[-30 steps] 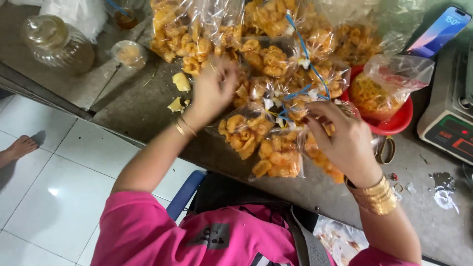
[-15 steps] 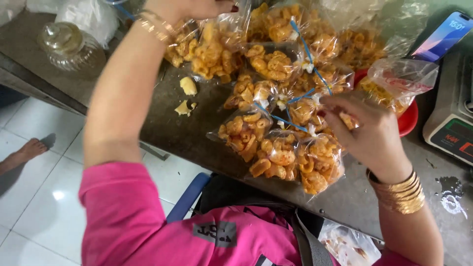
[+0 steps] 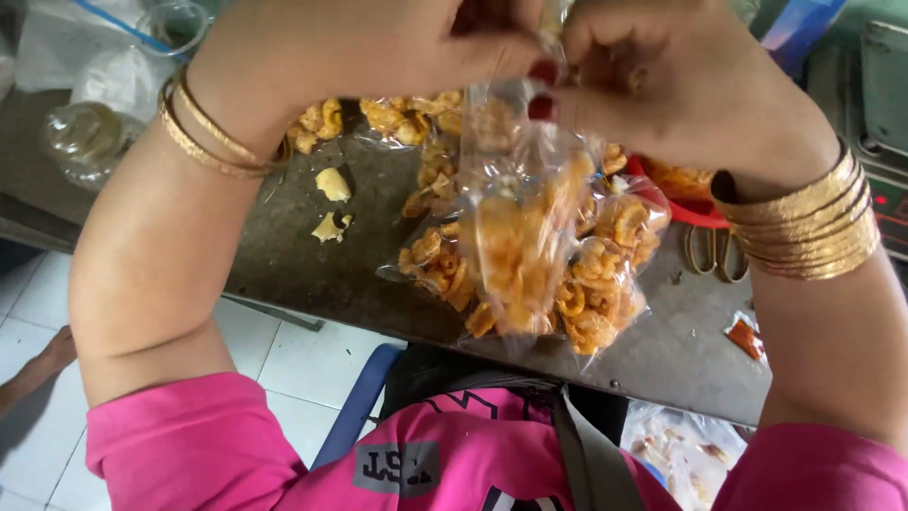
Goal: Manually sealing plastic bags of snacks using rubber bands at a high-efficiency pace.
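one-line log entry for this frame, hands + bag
left hand: pinches bag top | right hand: pinches bag top | snack bag: lifted above table

A clear plastic bag (image 3: 518, 237) hangs straight down in the air, close to the camera and a bit blurry. It is full of orange, curly fried snacks, and its top is pinched shut, high up. Right behind it more small clear bags of the same snacks (image 3: 605, 274) lie in a pile on the grey table (image 3: 312, 274).
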